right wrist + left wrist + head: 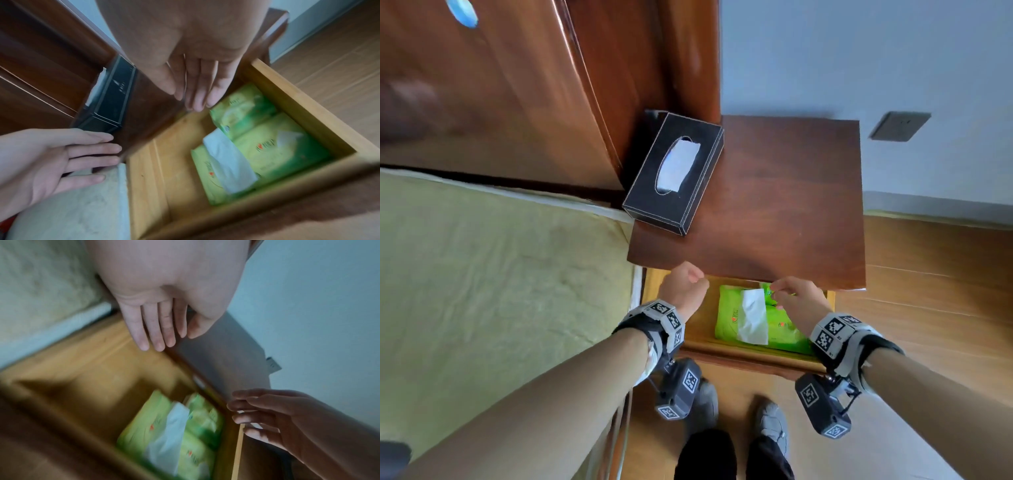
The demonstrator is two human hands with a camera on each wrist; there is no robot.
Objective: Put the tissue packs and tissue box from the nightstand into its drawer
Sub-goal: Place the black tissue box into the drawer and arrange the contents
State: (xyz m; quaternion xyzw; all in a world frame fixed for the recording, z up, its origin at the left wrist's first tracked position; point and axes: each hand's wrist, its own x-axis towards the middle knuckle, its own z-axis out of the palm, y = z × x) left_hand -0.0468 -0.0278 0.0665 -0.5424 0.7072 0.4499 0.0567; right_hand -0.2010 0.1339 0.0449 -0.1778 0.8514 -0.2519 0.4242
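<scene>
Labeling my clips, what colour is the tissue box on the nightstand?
Black with thin pale edge stitching: the tissue box shows best in the head view.

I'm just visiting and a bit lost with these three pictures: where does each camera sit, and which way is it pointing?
Head: worn on the head, looking down on the nightstand, black tissue box and open drawer; both forearms, hands and feet show.
Left wrist: along the left hand into the drawer; the right hand enters lower right.
Right wrist: along the right hand down at the green tissue packs; the left hand enters at left.
All three share the drawer with the packs.
</scene>
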